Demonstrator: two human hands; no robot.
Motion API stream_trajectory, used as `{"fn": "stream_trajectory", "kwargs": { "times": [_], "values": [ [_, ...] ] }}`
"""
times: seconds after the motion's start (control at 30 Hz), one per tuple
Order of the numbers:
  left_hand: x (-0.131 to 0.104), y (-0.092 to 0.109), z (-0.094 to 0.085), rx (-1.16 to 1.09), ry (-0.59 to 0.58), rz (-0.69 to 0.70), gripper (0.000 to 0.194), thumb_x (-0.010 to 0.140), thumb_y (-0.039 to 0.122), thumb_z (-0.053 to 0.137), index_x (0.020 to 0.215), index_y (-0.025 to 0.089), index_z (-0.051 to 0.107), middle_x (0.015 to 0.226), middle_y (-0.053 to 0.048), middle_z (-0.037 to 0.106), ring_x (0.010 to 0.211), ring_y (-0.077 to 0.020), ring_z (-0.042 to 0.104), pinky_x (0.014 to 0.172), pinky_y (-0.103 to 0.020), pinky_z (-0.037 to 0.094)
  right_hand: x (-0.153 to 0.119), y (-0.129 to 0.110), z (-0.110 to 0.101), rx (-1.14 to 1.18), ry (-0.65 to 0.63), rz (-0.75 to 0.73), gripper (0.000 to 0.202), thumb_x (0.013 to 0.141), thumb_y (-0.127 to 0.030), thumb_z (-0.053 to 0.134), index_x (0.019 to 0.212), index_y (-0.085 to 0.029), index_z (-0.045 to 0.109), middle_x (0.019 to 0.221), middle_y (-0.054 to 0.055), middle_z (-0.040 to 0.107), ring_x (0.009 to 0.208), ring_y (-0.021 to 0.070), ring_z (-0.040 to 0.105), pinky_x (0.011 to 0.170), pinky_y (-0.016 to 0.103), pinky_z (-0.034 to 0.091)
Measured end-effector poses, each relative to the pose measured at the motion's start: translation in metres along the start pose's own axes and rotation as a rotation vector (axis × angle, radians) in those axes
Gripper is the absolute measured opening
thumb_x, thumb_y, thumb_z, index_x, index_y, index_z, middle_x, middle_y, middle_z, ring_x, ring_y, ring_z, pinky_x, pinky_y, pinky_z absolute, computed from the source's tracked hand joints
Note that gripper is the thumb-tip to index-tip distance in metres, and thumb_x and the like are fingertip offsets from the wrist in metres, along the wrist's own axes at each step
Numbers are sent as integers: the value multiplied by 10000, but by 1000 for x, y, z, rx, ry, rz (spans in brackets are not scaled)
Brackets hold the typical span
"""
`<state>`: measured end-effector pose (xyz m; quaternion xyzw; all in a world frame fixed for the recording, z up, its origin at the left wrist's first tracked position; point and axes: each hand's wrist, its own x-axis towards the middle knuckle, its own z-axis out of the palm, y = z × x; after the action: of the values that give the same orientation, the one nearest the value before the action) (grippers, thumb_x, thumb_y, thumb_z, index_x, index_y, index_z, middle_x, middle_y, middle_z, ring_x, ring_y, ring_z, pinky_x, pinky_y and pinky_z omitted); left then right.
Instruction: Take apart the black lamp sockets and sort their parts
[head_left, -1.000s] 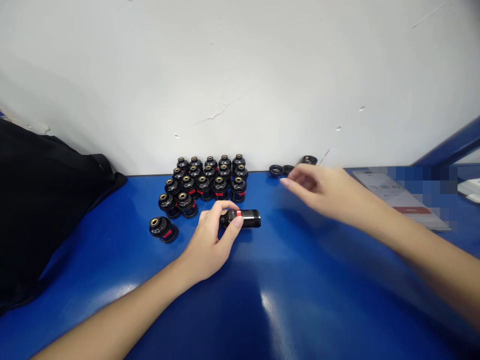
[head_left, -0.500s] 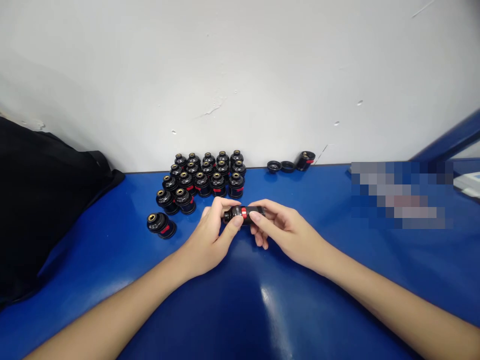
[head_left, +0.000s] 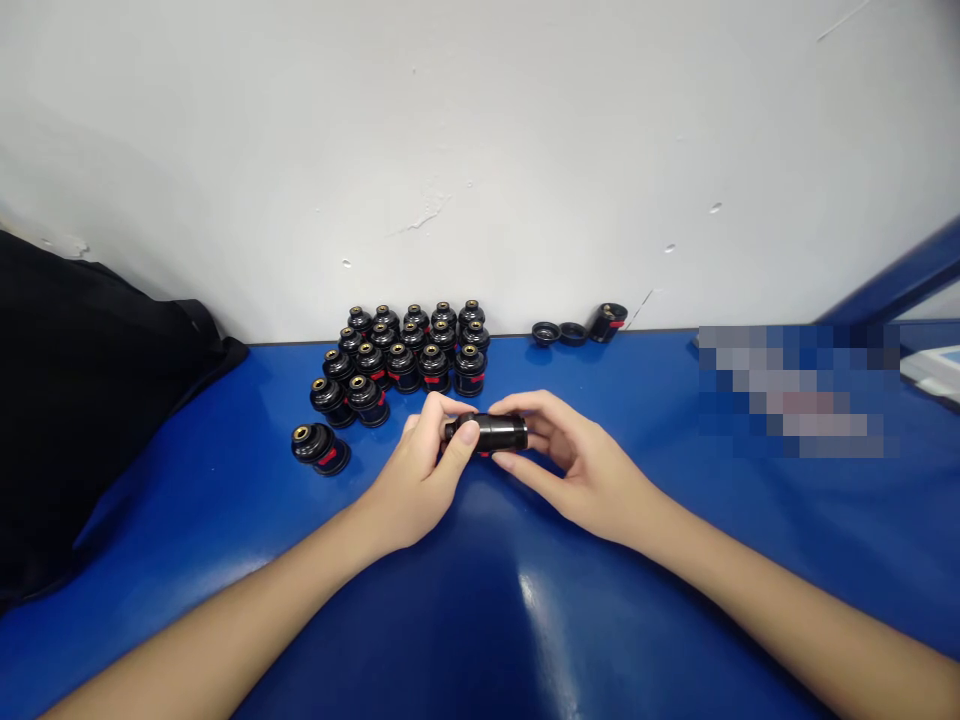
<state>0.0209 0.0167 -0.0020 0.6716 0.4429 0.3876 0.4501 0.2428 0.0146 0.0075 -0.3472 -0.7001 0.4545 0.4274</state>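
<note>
Nearest in my head view, above the middle of the glossy blue tabletop (head_left: 465,620), the left hand (head_left: 416,480) is closed round the narrower left end of a horizontal black cylinder with a silvery ring (head_left: 501,433). The right hand (head_left: 592,465) cups its other end, thumb and forefinger on the near and far sides; I cannot tell whether they press. Further out, left of the hands, one stout black canister with a stepped, brass-centred top (head_left: 321,449) stands apart. Behind it, towards the tabletop's far edge, I see matching black canisters (head_left: 403,368) grouped in rows. To their right, at the far edge against the white wall (head_left: 480,130), are two shallow round black caps (head_left: 546,335) and an open-topped black cylinder with a red label (head_left: 608,323). I judge the grouped canisters finished, the held piece part-way, and the open cylinder left to do.
</note>
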Motion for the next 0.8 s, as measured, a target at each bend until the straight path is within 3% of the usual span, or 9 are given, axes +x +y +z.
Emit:
{"fn": "stream_trajectory", "kwargs": {
  "times": [0.07, 0.2, 0.27, 0.4, 0.47, 0.67, 0.73, 0.8],
  "values": [
    [-1, 2, 0, 20, -5, 16, 363, 1076, 571, 566, 1240, 250, 612, 1111, -86, 710, 970, -242, 646, 873, -377, 519, 0, -1, 2, -8, 27, 62, 383, 981, -407, 751, 1285, -262, 571, 1182, 73, 720, 993, 200, 756, 862, 359, 667],
    [-3, 5, -1, 61, -8, 38, 359, 1066, 543, 599, 1271, 248, 610, 1062, -78, 709, 930, -239, 642, 861, -377, 503, 1, 1, 2, -21, 18, 198, 306, 1067, -534, 594, 1138, -237, 596, 802, -2, 682, 648, 151, 692, 605, 291, 603],
    [-2, 6, -1, 69, 3, 33, 361, 1068, 550, 590, 1260, 246, 613, 983, -60, 703, 887, -233, 635, 845, -371, 491, 1, 2, 1, 19, 2, 178, 264, 1056, -487, 640, 1153, -245, 597, 806, -11, 679, 679, 152, 705, 656, 298, 618],
    [0, 7, -2, 96, -7, 17, 348, 1117, 543, 473, 1215, 230, 589, 802, -8, 648, 793, -210, 593, 831, -370, 460, -1, 3, 2, 119, -18, 22, 239, 1013, -320, 722, 1214, -284, 598, 1156, 40, 679, 1014, 187, 752, 914, 365, 650],
    [1, 8, -2, 113, -25, 14, 338, 1130, 527, 438, 1215, 230, 574, 817, -11, 653, 823, -212, 601, 852, -378, 458, -2, 3, 3, 125, -25, -4, 213, 1015, -303, 715, 1192, -286, 597, 1213, 45, 650, 1104, 198, 739, 967, 377, 646],
    [-3, 10, -2, 133, -54, 76, 278, 1100, 449, 544, 1294, 250, 546, 1181, -80, 721, 1096, -256, 636, 985, -413, 456, 0, 4, 4, 63, 0, 169, 312, 1066, -494, 619, 1255, -248, 584, 1146, 72, 716, 927, 200, 783, 895, 413, 677],
    [-2, 11, -2, 143, -55, 72, 266, 1098, 446, 545, 1275, 248, 554, 1137, -73, 730, 1066, -252, 643, 965, -409, 454, 0, 3, 3, 38, -1, 195, 327, 1061, -499, 627, 1250, -233, 610, 1078, 70, 741, 887, 204, 789, 895, 425, 680],
    [-1, 11, -2, 118, -50, 48, 261, 1110, 461, 512, 1237, 239, 564, 985, -46, 733, 962, -235, 659, 905, -392, 454, 0, 1, 3, 42, 11, 132, 276, 1025, -436, 700, 1202, -235, 631, 1082, 70, 743, 964, 217, 786, 945, 430, 672]
  ]
}}
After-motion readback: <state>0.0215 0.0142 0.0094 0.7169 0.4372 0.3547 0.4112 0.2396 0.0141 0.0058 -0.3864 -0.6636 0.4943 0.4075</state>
